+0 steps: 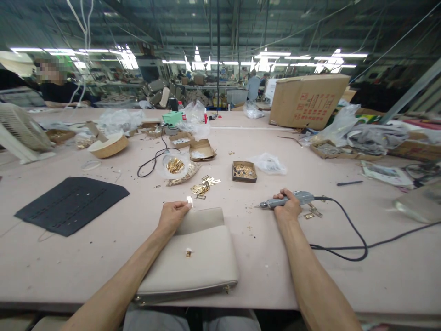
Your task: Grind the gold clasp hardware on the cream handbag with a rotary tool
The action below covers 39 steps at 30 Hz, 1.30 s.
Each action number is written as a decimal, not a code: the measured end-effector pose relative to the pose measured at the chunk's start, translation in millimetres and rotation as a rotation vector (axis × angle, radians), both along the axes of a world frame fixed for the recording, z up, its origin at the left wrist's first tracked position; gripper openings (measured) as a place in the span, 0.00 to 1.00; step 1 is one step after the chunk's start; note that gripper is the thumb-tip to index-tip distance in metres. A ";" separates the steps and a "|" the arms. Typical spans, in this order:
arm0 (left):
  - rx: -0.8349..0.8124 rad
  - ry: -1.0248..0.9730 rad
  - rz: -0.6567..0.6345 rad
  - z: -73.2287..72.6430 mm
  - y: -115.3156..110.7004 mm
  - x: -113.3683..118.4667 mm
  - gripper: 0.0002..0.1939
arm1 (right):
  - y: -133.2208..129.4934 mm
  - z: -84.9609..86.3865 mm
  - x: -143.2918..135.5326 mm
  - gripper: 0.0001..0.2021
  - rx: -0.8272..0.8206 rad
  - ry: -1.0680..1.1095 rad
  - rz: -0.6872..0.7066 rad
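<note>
A pale beige handbag [203,269] lies on the table in front of me, its flap [205,220] folded out away from me. On its front sits a small gold turn-lock [188,253]. My left hand [175,214] is pinched at the flap's far left corner, on a small shiny metal plate [189,201]. My right hand [288,209] is wrapped round a grey electric screwdriver [299,198], which lies nearly level above the table with its bit pointing left. Several gold metal plates [203,186] are heaped beyond the bag.
A small box of screws [244,171] and a bowl of gold parts [175,165] stand beyond the bag. Left lies a black panel [72,204], with a fan [22,131] behind it. The screwdriver's cable [354,248] loops right. A large carton [308,101] stands at the back.
</note>
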<state>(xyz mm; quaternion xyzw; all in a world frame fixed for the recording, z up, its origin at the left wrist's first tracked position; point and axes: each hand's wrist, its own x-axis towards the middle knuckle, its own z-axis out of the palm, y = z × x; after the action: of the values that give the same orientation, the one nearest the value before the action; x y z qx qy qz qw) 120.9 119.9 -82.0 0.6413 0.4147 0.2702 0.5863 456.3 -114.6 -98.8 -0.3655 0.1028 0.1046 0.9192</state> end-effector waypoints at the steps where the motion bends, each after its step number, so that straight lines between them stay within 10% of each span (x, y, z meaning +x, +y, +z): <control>1: -0.023 -0.023 -0.009 0.5 -0.2 -0.7 0.24 | -1.4 4.0 -2.6 0.11 0.006 -0.005 0.013; 10: -0.046 -0.078 -0.004 0.6 -3.9 -6.2 0.17 | 8.3 71.1 -55.0 0.12 0.082 -0.263 0.203; 18: -0.064 -0.043 -0.024 1.6 -6.5 -8.7 0.14 | 76.9 139.1 -171.7 0.16 0.116 -0.548 0.297; 25: -0.064 -0.046 -0.039 2.8 -4.9 -8.8 0.14 | 127.5 128.8 -227.7 0.10 0.065 -0.809 0.263; 39: -0.024 -0.042 -0.059 6.5 -5.5 -11.7 0.10 | 150.9 99.1 -238.6 0.12 -0.019 -0.775 0.371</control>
<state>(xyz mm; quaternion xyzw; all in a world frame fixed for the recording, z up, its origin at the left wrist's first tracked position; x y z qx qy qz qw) 109.2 114.4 -75.6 0.6400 0.3865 0.2614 0.6104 217.7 36.3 0.3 -0.3987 -0.3164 0.1220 0.8521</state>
